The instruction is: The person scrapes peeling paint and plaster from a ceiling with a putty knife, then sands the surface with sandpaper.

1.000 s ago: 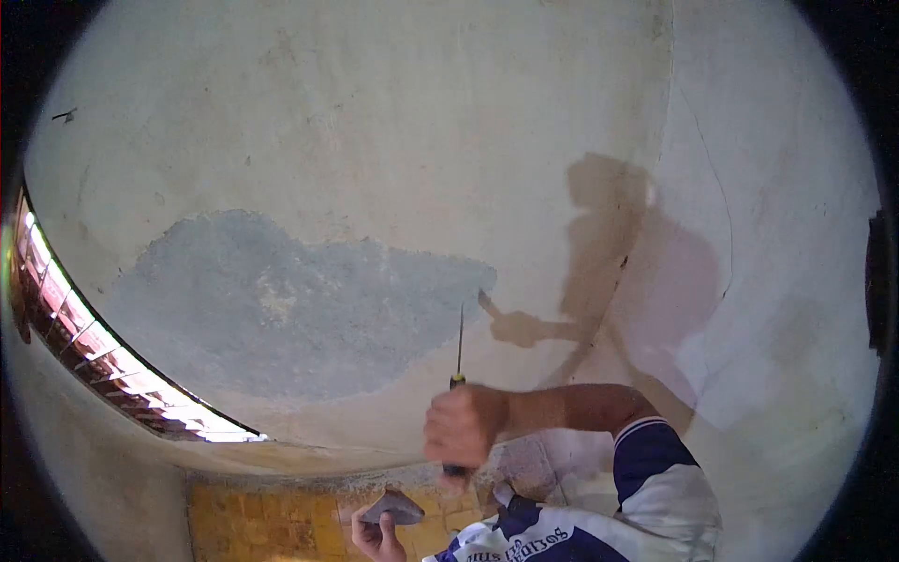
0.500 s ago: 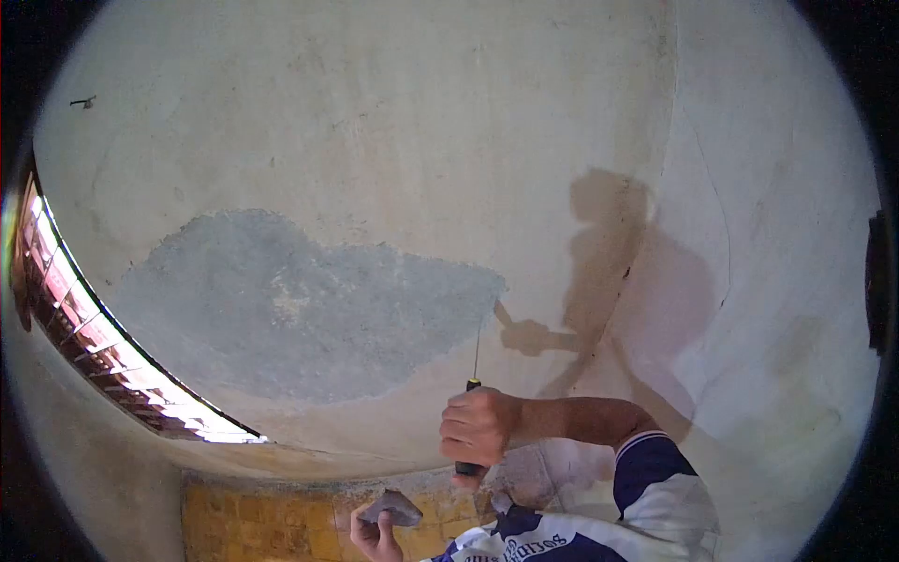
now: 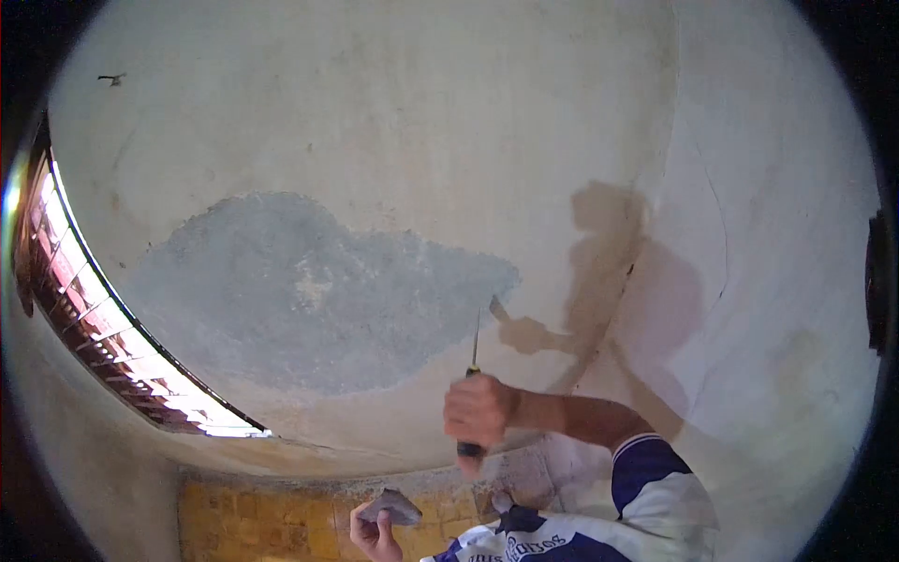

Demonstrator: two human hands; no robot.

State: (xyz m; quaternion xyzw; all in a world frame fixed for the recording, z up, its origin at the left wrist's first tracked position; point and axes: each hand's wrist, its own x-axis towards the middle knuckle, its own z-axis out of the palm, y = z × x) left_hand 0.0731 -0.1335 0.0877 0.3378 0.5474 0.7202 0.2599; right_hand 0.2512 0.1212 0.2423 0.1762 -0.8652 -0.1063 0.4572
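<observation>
My right hand (image 3: 479, 410) is closed in a fist around the black handle of a putty knife (image 3: 476, 348). The knife has a yellow collar, and its thin blade, seen nearly edge-on, points up toward the wall. In this view the blade tip overlaps the lower right part of a grey patch (image 3: 375, 290) on the pale wall. Low in the view, my left hand (image 3: 375, 536) pinches a grey, wedge-shaped piece (image 3: 393, 507) between thumb and fingers; its material is unclear.
A barred window opening (image 3: 122, 347) lets in bright light at the left. Yellowish floor tiles (image 3: 253, 520) show at the bottom. My shadow (image 3: 609, 253) falls near the wall corner at right. A small dark fixture (image 3: 112, 80) sticks out at upper left.
My right hand has risen slightly, and the knife blade has tilted so that more of its face shows. My left hand keeps its grip on the grey piece. The view has shifted a little.
</observation>
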